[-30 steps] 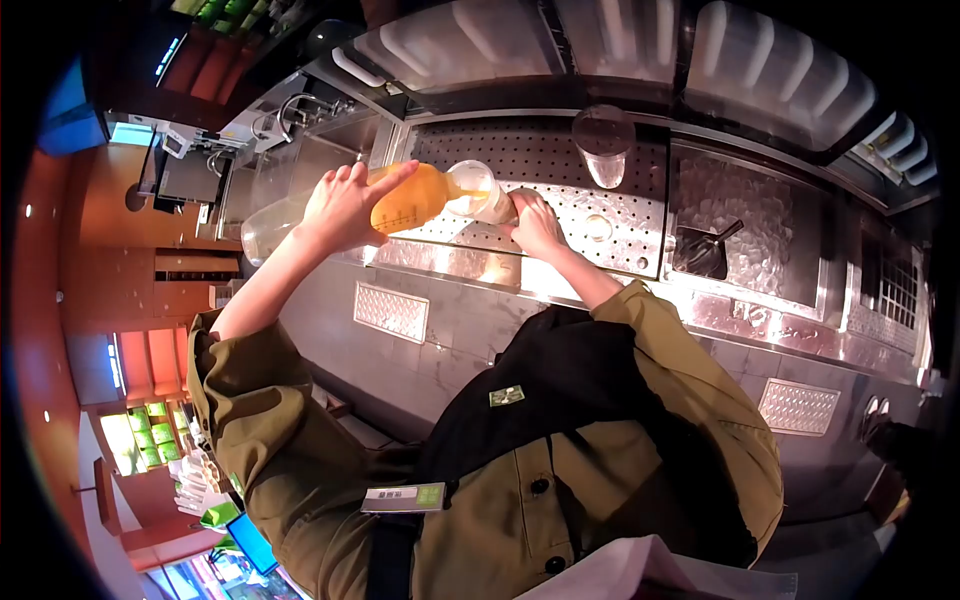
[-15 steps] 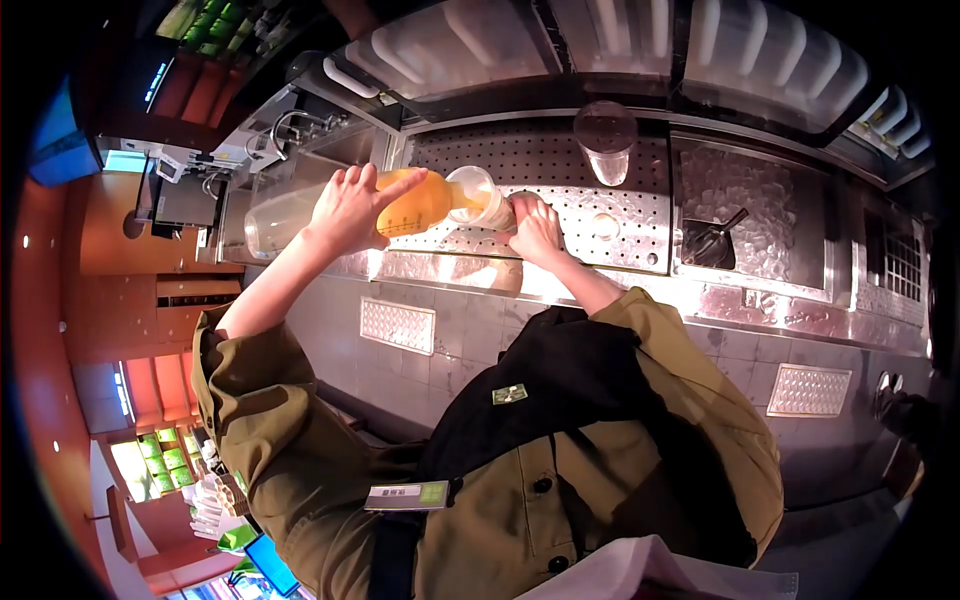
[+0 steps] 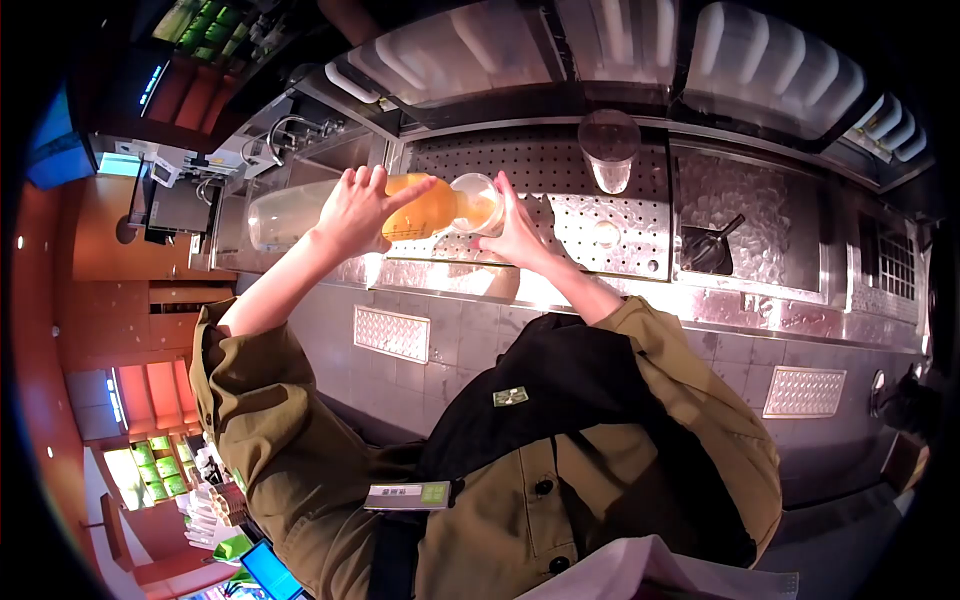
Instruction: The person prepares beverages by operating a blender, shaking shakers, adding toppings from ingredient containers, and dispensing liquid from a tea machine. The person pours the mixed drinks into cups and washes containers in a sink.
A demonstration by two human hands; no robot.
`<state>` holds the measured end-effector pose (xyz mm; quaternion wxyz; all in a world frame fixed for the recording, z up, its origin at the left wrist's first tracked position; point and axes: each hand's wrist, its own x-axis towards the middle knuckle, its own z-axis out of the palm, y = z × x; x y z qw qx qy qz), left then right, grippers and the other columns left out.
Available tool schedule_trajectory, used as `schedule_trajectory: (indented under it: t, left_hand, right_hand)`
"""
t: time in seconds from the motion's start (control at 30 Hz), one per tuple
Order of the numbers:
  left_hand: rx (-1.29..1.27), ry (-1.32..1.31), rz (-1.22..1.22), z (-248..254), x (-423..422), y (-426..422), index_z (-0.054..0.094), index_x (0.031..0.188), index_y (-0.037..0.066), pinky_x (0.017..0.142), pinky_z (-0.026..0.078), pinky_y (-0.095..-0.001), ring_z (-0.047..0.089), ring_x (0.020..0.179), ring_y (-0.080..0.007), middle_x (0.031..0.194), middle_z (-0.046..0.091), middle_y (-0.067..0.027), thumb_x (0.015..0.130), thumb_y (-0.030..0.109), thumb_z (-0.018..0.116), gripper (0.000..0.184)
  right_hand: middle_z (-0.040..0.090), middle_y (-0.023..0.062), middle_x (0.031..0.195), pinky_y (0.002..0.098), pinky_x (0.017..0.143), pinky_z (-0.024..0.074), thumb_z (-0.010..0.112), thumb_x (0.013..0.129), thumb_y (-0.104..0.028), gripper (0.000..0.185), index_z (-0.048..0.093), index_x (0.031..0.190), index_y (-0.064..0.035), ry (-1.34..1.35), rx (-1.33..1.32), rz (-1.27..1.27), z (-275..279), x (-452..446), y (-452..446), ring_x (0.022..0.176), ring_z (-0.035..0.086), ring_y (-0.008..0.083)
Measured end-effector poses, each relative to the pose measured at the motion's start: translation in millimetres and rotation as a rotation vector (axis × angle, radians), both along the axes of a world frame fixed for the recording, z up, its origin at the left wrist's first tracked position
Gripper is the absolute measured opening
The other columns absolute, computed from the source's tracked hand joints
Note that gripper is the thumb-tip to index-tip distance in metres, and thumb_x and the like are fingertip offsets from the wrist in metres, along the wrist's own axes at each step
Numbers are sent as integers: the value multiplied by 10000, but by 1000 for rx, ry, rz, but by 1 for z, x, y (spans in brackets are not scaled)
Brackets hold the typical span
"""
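**Orange liquid (image 3: 430, 205) at the lip of a clear cup (image 3: 477, 207) above the perforated drain tray (image 3: 545, 165)**

The metal drain tray spans the counter; the ice bin (image 3: 770, 215) adjoins its right side. Over the tray's left end, a transparent graduated pitcher (image 3: 408, 210) lies tilted almost flat, orange liquid gathered toward its mouth, which meets the clear cup's opening. The left hand (image 3: 352, 212) is closed around the pitcher, index finger stretched along it. The right hand (image 3: 517, 232), curved only as wide as the clear cup, grips it between thumb and fingers above the tray's left half. A second cup (image 3: 609, 160) stands at the tray's far right; right of the tray, a dark scoop (image 3: 710, 250) rests on the ice.
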<state>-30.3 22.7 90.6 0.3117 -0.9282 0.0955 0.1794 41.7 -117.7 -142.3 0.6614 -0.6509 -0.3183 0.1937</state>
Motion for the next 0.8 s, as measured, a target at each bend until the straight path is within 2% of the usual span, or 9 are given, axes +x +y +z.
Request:
schedule_trajectory:
  t: [0.03, 0.13, 0.23, 0.33, 0.43, 0.53, 0.6, 0.7, 0.8]
  left_hand:
    - [2, -5, -13, -1, 0, 1, 131, 1385, 375, 784, 377, -354, 456, 868, -237, 916, 456, -101, 516, 326, 790, 1092]
    - [22, -17, -47, -1, 0, 4, 121, 1387, 376, 763, 373, -346, 451, 853, -227, 907, 454, -93, 516, 342, 788, 1097]
    - [57, -15, -65, -1, 0, 5, 113, 1387, 379, 752, 369, -334, 446, 847, -216, 904, 453, -85, 515, 367, 786, 1101]
    - [84, -1, -79, -1, 1, 7, 104, 1387, 381, 748, 367, -327, 442, 840, -208, 905, 452, -78, 512, 393, 782, 1107]
    - [99, -4, -103, -1, 2, 9, 96, 1388, 383, 744, 367, -324, 439, 837, -204, 909, 452, -74, 507, 411, 778, 1115]
    - [113, -21, -128, 1, 1, 9, 89, 1388, 384, 746, 368, -326, 436, 838, -203, 925, 455, -77, 509, 423, 772, 1115]
    - [123, -35, -151, 3, 1, 9, 86, 1389, 384, 754, 369, -327, 435, 841, -204, 942, 458, -82, 512, 431, 766, 1111]
    - [94, -28, -94, 9, 1, 4, 133, 1382, 383, 817, 381, -340, 442, 910, -228, 1026, 440, -100, 489, 336, 794, 1112]
    - [91, -38, -98, 13, 0, 2, 139, 1381, 382, 823, 382, -345, 441, 916, -230, 1028, 441, -99, 485, 343, 794, 1111]
  right_hand:
    - [274, 208, 1363, 374, 1034, 267, 795, 552, -185, 1076, 117, 1374, -34, 35, 40, 8, 0, 0, 4, 1260, 293, 320]
    - [393, 204, 1286, 381, 989, 338, 795, 546, -231, 1035, 177, 1351, -26, -46, -10, -42, 2, 2, 9, 1198, 392, 318]
    - [443, 195, 1241, 381, 962, 369, 797, 550, -266, 974, 247, 1317, -25, -64, -70, -42, 5, 4, 9, 1158, 439, 307]
    - [438, 190, 1246, 380, 955, 377, 788, 564, -281, 950, 259, 1311, -26, -52, -99, -37, 9, 5, 6, 1159, 439, 307]
    - [454, 183, 1219, 373, 954, 378, 765, 560, -153, 916, 252, 1313, -56, -60, -107, -48, 8, 3, 5, 1149, 449, 297]
    - [439, 172, 1253, 376, 946, 385, 767, 573, -287, 930, 260, 1320, -65, -72, -120, -29, 1, 5, 8, 1155, 445, 303]
    - [439, 170, 1254, 374, 944, 387, 762, 575, -287, 924, 261, 1321, -74, -44, -138, -25, 7, 4, 5, 1151, 449, 302]
    - [447, 170, 1246, 374, 940, 391, 759, 579, -287, 914, 265, 1318, -77, -33, -148, -24, 6, 4, 5, 1143, 456, 303]
    - [459, 170, 1232, 377, 934, 395, 756, 584, -297, 904, 270, 1314, -77, -35, -154, -23, 9, 4, 4, 1132, 465, 308]
